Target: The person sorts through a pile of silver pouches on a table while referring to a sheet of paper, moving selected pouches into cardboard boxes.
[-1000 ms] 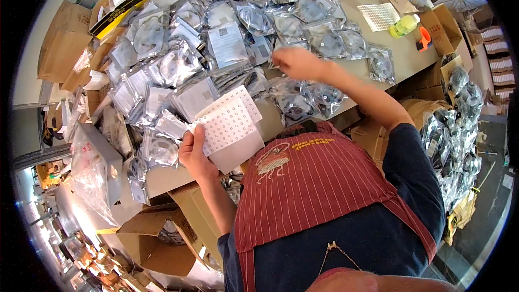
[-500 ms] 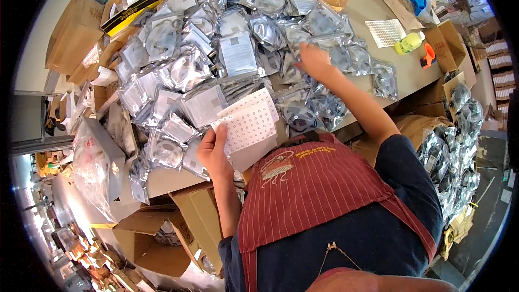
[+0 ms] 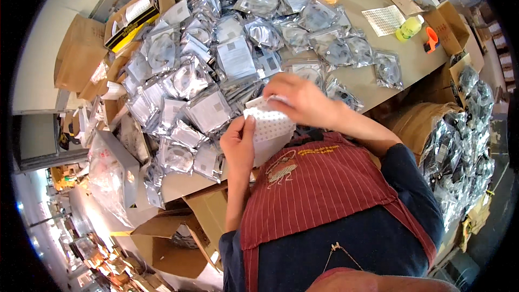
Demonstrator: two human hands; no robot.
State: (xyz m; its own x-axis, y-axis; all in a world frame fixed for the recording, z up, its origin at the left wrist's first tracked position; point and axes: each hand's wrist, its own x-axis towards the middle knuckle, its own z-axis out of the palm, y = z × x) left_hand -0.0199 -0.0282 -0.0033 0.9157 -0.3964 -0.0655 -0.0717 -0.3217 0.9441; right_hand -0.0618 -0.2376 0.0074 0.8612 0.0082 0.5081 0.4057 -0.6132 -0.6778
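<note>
While the left hand (image 3: 238, 143) pinches the sheet (image 3: 268, 128), between bags (image 3: 235, 57) and apron (image 3: 319, 200), the right hand (image 3: 296, 99), its closure unclear, covers the sheet's upper edge, apparently for peeling, which next calls for a steady left grip.

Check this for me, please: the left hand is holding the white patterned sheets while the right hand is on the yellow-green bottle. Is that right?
Not quite: the head view shows the right hand at the upper edge of the white patterned sheets, well away from the yellow-green bottle. The left hand is indeed holding the sheets.
</note>
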